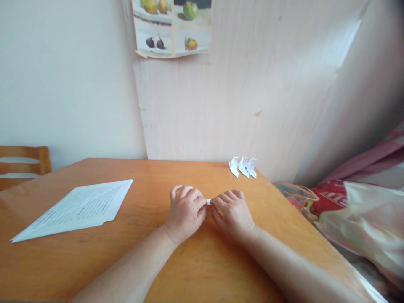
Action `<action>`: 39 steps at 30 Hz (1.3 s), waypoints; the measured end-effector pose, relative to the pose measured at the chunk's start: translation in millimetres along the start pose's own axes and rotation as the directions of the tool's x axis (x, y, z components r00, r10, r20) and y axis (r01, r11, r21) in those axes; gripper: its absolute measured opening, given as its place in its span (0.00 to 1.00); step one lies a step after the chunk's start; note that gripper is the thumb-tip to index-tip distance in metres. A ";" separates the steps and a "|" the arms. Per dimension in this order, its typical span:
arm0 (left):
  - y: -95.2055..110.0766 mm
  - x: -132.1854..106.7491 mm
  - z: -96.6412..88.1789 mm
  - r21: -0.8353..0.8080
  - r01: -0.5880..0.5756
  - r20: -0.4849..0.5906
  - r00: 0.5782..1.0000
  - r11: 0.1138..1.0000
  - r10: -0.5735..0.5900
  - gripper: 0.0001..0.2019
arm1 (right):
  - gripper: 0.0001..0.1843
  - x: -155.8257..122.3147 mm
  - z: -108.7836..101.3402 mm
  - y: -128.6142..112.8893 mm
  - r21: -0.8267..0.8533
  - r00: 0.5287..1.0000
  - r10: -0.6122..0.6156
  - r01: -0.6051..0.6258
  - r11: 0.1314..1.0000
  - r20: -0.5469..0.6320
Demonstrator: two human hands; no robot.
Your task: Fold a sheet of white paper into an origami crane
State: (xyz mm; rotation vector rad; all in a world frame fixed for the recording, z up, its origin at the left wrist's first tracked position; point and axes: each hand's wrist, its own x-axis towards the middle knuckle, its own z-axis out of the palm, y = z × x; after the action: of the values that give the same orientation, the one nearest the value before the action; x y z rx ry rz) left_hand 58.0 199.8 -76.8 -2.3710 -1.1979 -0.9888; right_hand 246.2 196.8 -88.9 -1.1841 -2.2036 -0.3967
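My left hand (186,210) and my right hand (232,212) rest side by side on the orange wooden table (151,261), near its middle. Both have their fingers curled and pressed together over a small white folded paper piece (208,201). Only a sliver of that paper shows between the fingertips; the rest is hidden under the hands. Three small white folded paper figures (242,166) stand in a row at the table's far right edge, beyond my right hand.
A stack of printed white sheets (78,208) lies on the table's left side. A wooden chair back (23,166) stands at the far left. Plastic bags (353,214) sit off the table's right edge. A pale wooden panel (240,92) and a fruit poster (172,27) rise behind.
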 end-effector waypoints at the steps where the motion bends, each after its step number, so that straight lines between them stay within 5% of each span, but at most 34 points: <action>1: 0.7 0.0 -0.4 0.003 -0.004 0.001 1.000 1.000 0.004 0.05 | 0.07 0.1 0.5 -0.3 -0.005 1.000 -0.007 0.007 1.000 -0.004; 11: 0.7 0.0 -6.6 0.048 -0.067 -0.013 0.998 0.997 0.068 0.07 | 0.07 2.1 -4.0 5.5 -0.032 0.999 -0.001 -0.001 0.999 -0.039; 30: -18.7 -0.2 -9.8 0.103 0.024 -0.016 1.000 0.994 -0.023 0.08 | 0.09 0.0 -20.5 57.8 -0.163 0.925 0.379 -0.379 0.911 -0.032; 34: -16.9 0.1 -10.3 0.095 0.018 -0.008 1.000 0.995 -0.017 0.08 | 0.10 -0.6 -19.2 52.5 -0.044 0.965 0.252 -0.256 0.966 -0.079; 37: -12.1 0.0 -9.8 0.069 -0.019 0.010 1.000 0.997 0.019 0.08 | 0.15 0.1 -14.5 39.0 0.019 0.995 0.094 -0.093 0.995 -0.031; 39: -9.5 -0.3 -9.1 0.057 -0.033 0.021 0.999 0.998 0.032 0.08 | 0.09 0.3 -10.7 31.0 0.027 0.999 0.034 -0.034 0.999 0.024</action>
State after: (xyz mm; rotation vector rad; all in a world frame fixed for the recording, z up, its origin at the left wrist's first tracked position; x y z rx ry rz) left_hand 46.3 200.5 -70.8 -2.3538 -1.1747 -0.9099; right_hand 275.7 208.7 -81.1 -1.2158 -2.1984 -0.3395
